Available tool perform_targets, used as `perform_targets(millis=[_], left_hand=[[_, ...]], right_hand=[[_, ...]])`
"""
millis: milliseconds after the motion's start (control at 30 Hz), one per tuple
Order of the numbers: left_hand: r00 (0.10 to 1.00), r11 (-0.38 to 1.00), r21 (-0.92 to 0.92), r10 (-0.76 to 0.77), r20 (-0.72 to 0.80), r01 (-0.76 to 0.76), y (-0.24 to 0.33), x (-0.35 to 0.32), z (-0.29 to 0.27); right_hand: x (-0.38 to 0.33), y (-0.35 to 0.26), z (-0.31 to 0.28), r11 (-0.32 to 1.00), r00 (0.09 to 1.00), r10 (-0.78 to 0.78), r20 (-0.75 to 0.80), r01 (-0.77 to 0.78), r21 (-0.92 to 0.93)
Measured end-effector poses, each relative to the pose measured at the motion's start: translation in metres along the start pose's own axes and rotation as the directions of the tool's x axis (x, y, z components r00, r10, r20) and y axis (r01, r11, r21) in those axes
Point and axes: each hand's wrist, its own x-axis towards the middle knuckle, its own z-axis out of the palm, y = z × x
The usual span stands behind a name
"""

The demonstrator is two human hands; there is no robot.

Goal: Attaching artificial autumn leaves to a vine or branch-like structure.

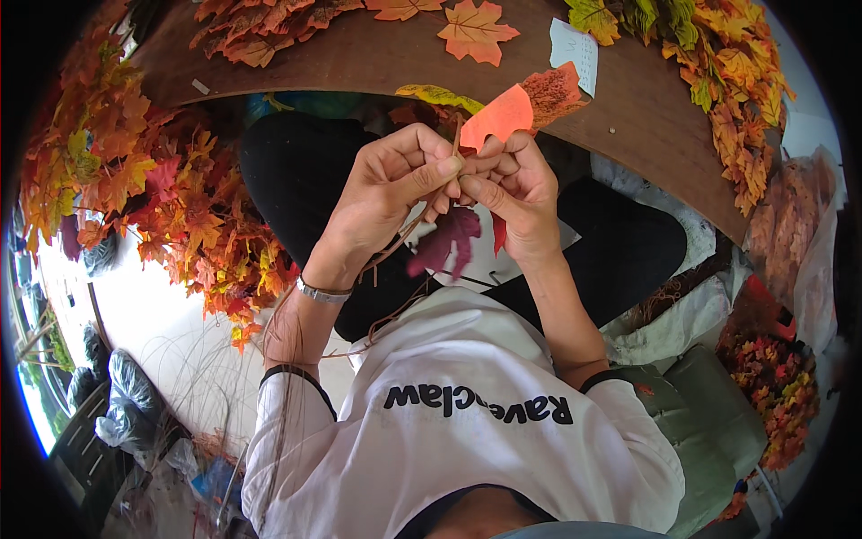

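While pinched at frame centre: thin brown wire stem (415, 226) with bright orange fabric maple leaf (499, 116) at 12 o'clock.
Left hand (395, 180): fingers closed narrowly on stem, steadying it.
Right hand (514, 184): fingertips clamped at leaf base.
Below, 6 o'clock: dark purple fabric leaf (449, 239) dangling.
Beyond: curved brown wooden table (395, 63).
At 9 o'clock: heap of orange leaf sprays (171, 198).

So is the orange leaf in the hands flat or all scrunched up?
Flat. The orange leaf stands spread open above the fingertips, pinched at its base by the left hand and the right hand.

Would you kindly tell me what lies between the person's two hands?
In the head view, a thin brown stem with an orange leaf lies between the left hand and right hand.
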Motion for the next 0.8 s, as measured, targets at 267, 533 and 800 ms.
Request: perform_targets(millis=[267,533,800], left_hand=[[0.999,0.998,-0.059,-0.036,0.02,0.037,0.003,-0.001,0.005],[0.999,0.981,-0.187,-0.046,-0.001,0.045,-0.013,0.003,-0.003],[0.999,0.971,-0.234,-0.031,0.029,0.037,-0.018,0.001,-0.001]], right_hand=[[-0.003,0.001,0.001,0.985,0.998,0.057,0.004,-0.057,0.162],[-0.001,-0.001,0.003,0.989,0.998,0.065,-0.019,-0.062,0.132],[-0.002,0.006,0.0,0.96,0.993,0.112,-0.026,-0.101,0.26]])
